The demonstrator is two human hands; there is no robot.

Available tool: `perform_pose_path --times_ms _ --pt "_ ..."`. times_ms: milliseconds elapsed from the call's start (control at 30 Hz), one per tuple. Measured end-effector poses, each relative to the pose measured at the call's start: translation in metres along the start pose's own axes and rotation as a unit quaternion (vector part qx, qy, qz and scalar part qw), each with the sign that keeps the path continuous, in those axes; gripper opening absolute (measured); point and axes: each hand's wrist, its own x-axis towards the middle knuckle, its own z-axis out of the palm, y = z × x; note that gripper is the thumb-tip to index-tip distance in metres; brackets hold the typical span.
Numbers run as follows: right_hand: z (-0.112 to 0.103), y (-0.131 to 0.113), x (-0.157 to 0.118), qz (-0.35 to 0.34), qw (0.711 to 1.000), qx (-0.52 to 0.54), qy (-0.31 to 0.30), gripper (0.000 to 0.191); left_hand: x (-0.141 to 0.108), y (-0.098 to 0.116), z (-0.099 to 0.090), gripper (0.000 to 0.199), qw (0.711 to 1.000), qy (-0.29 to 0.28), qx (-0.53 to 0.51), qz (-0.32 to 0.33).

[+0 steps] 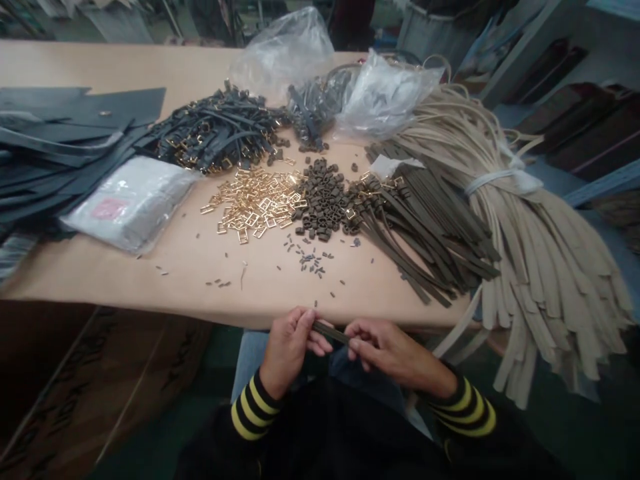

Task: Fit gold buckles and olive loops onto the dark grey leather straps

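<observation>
A dark olive strap (pixel 331 332) is stretched between my hands, just off the table's front edge. My left hand (pixel 290 343) pinches one end between thumb and fingers. The other end is gripped by my right hand (pixel 387 350), with its fingers closed around it. Beyond them lie small dark bits (pixel 311 261) scattered on the table. Gold buckles (pixel 260 200) form a loose heap, with a pile of dark olive strap loops (pixel 323 200) beside it. To the right of these, olive straps (pixel 425 227), some fitted with gold buckles, lie in a fanned bundle.
Long beige strips (pixel 540 267), tied in a bundle, hang over the right table edge. Dark buckled straps (pixel 215 127) are heaped at the back, near clear plastic bags (pixel 385 97). A wrapped white packet (pixel 130 200) and dark strips (pixel 45 173) lie left. A cardboard box (pixel 115 380) stands below.
</observation>
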Motion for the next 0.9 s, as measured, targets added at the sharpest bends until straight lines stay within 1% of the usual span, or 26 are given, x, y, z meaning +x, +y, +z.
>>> perform_pose_path --times_ms 100,167,200,267,333,400,467,533,633,700,800,833,900 --pt "0.015 -0.001 0.012 -0.020 0.996 0.084 -0.009 0.011 -0.007 -0.006 0.001 0.026 0.997 -0.001 0.075 0.025" --pt "0.021 0.000 0.016 -0.025 0.990 0.137 -0.020 0.015 -0.009 -0.008 -0.001 0.026 0.995 -0.005 0.095 0.039" --pt "0.023 0.001 0.018 -0.029 0.987 0.158 -0.030 0.017 -0.009 -0.009 -0.003 0.027 0.995 -0.016 0.093 0.036" --pt "0.026 0.002 0.019 -0.046 0.979 0.194 -0.052 0.021 -0.010 -0.012 -0.003 0.031 0.997 -0.047 0.061 0.016" --pt "0.028 0.003 0.020 -0.068 0.970 0.223 -0.074 0.024 -0.011 -0.016 0.000 0.037 0.997 -0.078 -0.001 -0.015" --pt "0.028 0.003 0.019 -0.083 0.965 0.235 -0.085 0.027 -0.011 -0.018 0.003 0.039 0.994 -0.085 -0.057 -0.035" --pt "0.026 0.001 0.017 -0.085 0.966 0.230 -0.087 0.029 -0.011 -0.017 0.003 0.037 0.994 -0.052 -0.090 -0.035" --pt "0.022 0.000 0.012 -0.080 0.968 0.218 -0.095 0.030 -0.010 -0.015 -0.003 0.033 0.994 0.005 -0.107 -0.021" --pt "0.011 0.000 -0.003 -0.076 0.964 0.228 -0.110 0.031 -0.008 -0.014 -0.022 0.030 0.990 0.079 -0.118 0.009" --pt "0.004 0.004 -0.015 -0.078 0.959 0.252 -0.103 0.032 -0.008 -0.016 -0.036 0.029 0.986 0.118 -0.114 0.023" --pt "0.000 0.009 -0.030 -0.067 0.953 0.294 -0.042 0.039 -0.009 -0.021 -0.051 0.029 0.980 0.167 -0.107 0.029" --pt "0.000 0.009 -0.032 -0.064 0.951 0.303 -0.012 0.041 -0.009 -0.024 -0.053 0.029 0.978 0.177 -0.105 0.030" --pt "0.002 0.008 -0.033 -0.078 0.941 0.322 0.069 0.044 -0.009 -0.031 -0.051 0.030 0.979 0.180 -0.086 0.035"
